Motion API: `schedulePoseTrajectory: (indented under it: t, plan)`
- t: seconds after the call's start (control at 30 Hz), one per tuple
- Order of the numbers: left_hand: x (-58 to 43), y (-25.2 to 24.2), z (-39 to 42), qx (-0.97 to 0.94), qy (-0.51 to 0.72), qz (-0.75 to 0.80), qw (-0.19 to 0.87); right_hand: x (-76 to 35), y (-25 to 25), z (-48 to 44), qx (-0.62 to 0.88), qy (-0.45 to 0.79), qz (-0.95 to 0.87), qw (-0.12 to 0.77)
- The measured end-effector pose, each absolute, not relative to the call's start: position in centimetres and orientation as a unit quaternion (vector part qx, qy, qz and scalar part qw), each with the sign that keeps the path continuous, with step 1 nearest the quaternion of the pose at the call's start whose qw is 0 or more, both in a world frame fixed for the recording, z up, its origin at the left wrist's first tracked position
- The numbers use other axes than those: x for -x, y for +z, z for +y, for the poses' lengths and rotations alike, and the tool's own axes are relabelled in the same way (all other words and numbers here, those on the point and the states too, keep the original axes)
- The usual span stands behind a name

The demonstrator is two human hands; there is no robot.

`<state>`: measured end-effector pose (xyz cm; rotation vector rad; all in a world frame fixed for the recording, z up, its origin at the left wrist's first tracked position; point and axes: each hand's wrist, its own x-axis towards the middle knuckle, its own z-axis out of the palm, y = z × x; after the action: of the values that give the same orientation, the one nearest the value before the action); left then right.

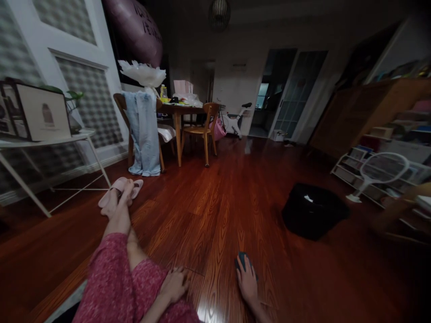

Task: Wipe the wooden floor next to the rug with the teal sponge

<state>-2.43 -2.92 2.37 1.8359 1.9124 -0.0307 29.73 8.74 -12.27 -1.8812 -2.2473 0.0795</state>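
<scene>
My right hand (248,281) rests over a dark computer mouse (241,257), its fingers draped along the top. The mouse sits against red-brown wood; its lower part is hidden under my palm. On the thigh of my patterned red trousers (111,278) lies my left hand (174,283), fingers loosely spread and holding nothing. My legs stretch out to the left, ankles crossed, with pink slippers (109,195) at the feet.
A black bin (314,211) stands to the right, before a white racket-shaped object (384,168) and shelves. Jeans (144,134) hang over a chair by the dining table (177,130). At left is a white side table (43,142); farther back, an exercise bike (234,122).
</scene>
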Motion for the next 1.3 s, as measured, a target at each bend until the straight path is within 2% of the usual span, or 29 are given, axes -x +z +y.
schedulePoseTrajectory:
  t: [0.2, 0.3, 0.4, 0.67, 0.8, 0.9, 1.17, 1.3]
  plan:
    - [2.5, 2.6, -3.1, -0.681, -0.014, 0.689, 0.246, -31.6, -14.7, -1.5, 0.623, 0.037, -0.77, 0.13]
    - [2.7, 2.8, -3.2, -0.683, -0.01, 0.687, 0.246, -31.2, -14.3, -3.5, 0.632, 0.047, -0.763, 0.128]
    - [2.7, 2.8, -3.2, -0.687, -0.018, 0.684, 0.245, -30.3, -13.4, -1.7, 0.641, 0.043, -0.755, 0.127]
    - [2.8, 2.3, -3.3, -0.68, -0.004, 0.691, 0.247, -27.3, -11.5, 10.0, 0.698, 0.033, -0.707, 0.108]
    - [2.7, 2.2, -3.2, -0.678, 0.003, 0.694, 0.242, -26.9, -11.6, 12.1, 0.709, 0.03, -0.697, 0.106]
    - [2.6, 2.4, -3.2, -0.68, 0.002, 0.692, 0.244, -27.5, -11.8, 10.0, 0.681, 0.032, -0.725, 0.099]
    - [2.6, 2.9, -3.4, -0.685, 0.019, 0.682, 0.254, -29.9, -12.4, -2.9, 0.581, 0.063, -0.808, 0.074]
    - [2.6, 2.9, -3.3, -0.682, 0.011, 0.685, 0.256, -29.7, -11.8, -2.4, 0.569, 0.068, -0.817, 0.066]
